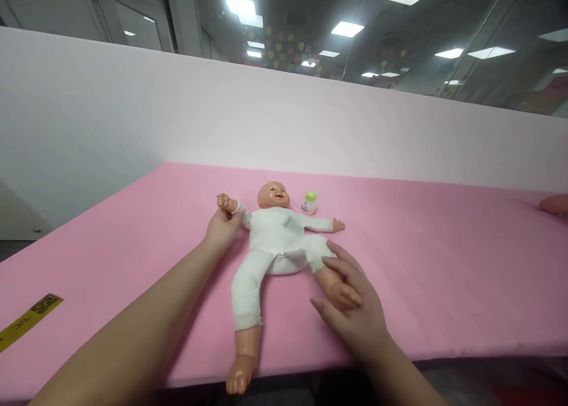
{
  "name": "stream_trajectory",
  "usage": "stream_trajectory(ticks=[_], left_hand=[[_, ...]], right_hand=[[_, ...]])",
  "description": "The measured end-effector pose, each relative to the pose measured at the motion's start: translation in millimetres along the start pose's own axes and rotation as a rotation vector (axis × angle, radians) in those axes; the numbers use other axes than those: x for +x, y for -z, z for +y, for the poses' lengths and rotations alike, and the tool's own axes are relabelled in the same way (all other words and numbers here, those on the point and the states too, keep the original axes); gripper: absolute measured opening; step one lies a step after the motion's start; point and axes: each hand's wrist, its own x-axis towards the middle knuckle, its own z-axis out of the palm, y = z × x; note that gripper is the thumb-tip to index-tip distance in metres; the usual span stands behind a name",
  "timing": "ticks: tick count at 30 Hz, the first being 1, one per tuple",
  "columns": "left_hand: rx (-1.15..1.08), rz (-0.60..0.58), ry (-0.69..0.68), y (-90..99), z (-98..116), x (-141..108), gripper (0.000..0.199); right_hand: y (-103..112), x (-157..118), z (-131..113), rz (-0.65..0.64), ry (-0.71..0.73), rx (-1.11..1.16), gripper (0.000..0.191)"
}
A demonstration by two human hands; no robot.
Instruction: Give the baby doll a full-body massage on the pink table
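A baby doll (277,228) in a white cloth suit lies face up on the pink padded table top (444,264), its head at the far side and its legs toward me. My left hand (224,228) is closed around the doll's forearm, just below its raised fist. Beside the bent leg on the right, my right hand (357,299) is cupped with fingers apart. Its fingertips touch the leg near the cuff, and the thumb stands off below it. The doll's foot (344,295) shows in front of that palm. The other leg stretches straight to the table's front edge.
A small bottle with a green cap (309,203) stands near the doll's head. A yellow label strip (29,320) lies at the left. At the far right edge is a partly seen skin-coloured object (554,204). A white wall panel (310,128) borders the table's back.
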Motion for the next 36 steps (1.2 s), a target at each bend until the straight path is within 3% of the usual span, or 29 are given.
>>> stream_trajectory(ticks=[7,12,20,28,32,36], left_hand=[[0.653,-0.157,-0.546,-28.7,18,-19,0.056],[0.912,-0.138,-0.652,-33.1,19,-24,0.056],[1.0,-0.219,-0.776,-35.7,21,-22,0.056],[0.583,-0.144,-0.536,-37.5,8,-13,0.052],[0.36,-0.069,-0.241,-26.3,-2,2,0.045],[0.144,0.088,0.089,-20.0,-17,18,0.04]], right_hand=[[-8,60,-8,-0.169,-0.051,-0.021,0.05],[-21,76,5,-0.223,-0.064,-0.015,0.047],[-39,71,26,-0.147,-0.106,0.011,0.048],[-23,66,19,-0.142,-0.14,0.05,0.049],[-12,46,7,-0.102,-0.058,-0.017,0.048],[-1,1,-3,-0.076,0.067,-0.14,0.05]])
